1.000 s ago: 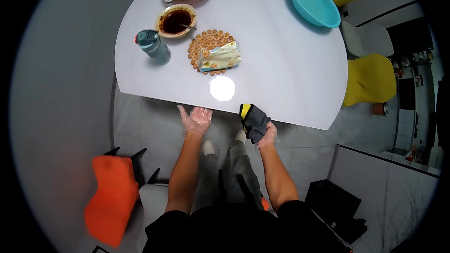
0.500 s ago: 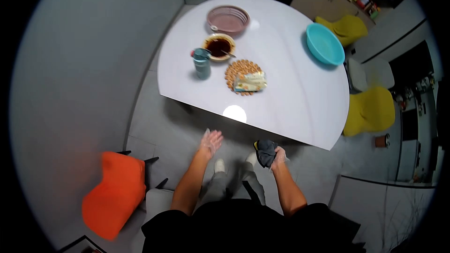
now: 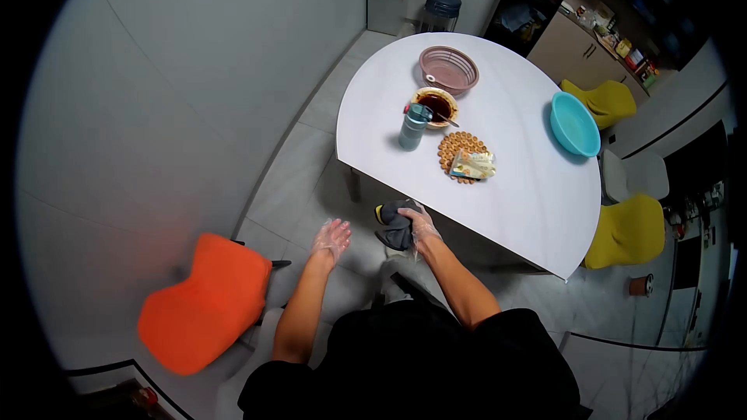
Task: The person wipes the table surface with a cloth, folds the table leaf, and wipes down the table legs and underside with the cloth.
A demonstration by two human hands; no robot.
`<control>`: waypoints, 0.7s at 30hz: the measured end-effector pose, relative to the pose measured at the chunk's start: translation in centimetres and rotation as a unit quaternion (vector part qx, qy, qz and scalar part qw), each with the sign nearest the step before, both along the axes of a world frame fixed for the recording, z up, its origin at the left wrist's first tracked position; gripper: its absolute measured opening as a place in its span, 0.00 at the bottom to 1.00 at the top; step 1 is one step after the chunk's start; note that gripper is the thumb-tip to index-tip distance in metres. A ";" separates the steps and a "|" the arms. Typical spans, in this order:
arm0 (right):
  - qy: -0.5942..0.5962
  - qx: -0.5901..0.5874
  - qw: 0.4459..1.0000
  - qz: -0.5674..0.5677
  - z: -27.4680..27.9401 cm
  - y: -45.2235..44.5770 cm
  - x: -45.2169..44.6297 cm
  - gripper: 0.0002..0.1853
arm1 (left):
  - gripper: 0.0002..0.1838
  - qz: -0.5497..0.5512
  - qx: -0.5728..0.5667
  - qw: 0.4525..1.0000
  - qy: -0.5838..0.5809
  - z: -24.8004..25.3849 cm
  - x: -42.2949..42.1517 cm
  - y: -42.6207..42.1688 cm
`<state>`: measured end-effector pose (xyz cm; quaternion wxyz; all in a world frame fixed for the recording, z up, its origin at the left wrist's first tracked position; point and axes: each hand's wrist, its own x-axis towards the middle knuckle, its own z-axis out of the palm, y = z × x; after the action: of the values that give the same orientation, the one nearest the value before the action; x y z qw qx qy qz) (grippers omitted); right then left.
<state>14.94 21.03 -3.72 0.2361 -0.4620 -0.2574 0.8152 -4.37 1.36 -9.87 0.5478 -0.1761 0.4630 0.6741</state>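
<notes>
My left hand [image 3: 332, 239], in a clear plastic glove, is held out over the floor with its fingers apart and nothing in it. My right hand [image 3: 421, 225], gloved the same way, grips a dark grey cloth [image 3: 395, 227] with a yellow patch, just off the table's front edge. On the white table [image 3: 529, 210] a tissue pack [image 3: 472, 165] lies on a round beaded mat [image 3: 447, 149]. Left of the mat stands a teal bottle [image 3: 413, 127], beside a bowl of dark liquid [image 3: 437, 106] with a spoon in it.
A pink basket [image 3: 449, 71] stands at the table's back and a turquoise basin [image 3: 574, 124] near its right edge. An orange chair [image 3: 206, 303] is at the lower left. Yellow chairs [image 3: 627, 232] stand to the right. A grey wall [image 3: 179, 93] runs along the left.
The view has swung left, so the table now appears farther right and lower. My right hand has moved left with the cloth, closer to my left hand. My left hand remains empty.
</notes>
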 end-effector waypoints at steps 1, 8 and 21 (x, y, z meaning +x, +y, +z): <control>-0.006 0.022 1.000 0.006 0.6 0.1 -1.3 0.29 | 0.23 -0.005 0.005 1.000 -0.003 0.1 -0.9 0.5; -0.148 0.328 0.932 0.038 -0.1 4.5 -10.7 0.30 | 0.21 -0.058 0.025 0.998 -0.012 0.3 -8.2 9.3; -0.362 0.586 0.694 0.208 -3.3 13.0 -28.9 0.26 | 0.23 -0.276 -0.042 0.952 0.123 1.6 -25.5 15.3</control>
<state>-13.98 33.98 -7.05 0.1718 -0.4234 -0.8385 0.2969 -29.89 16.62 -8.25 0.6434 0.0203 0.5852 0.4931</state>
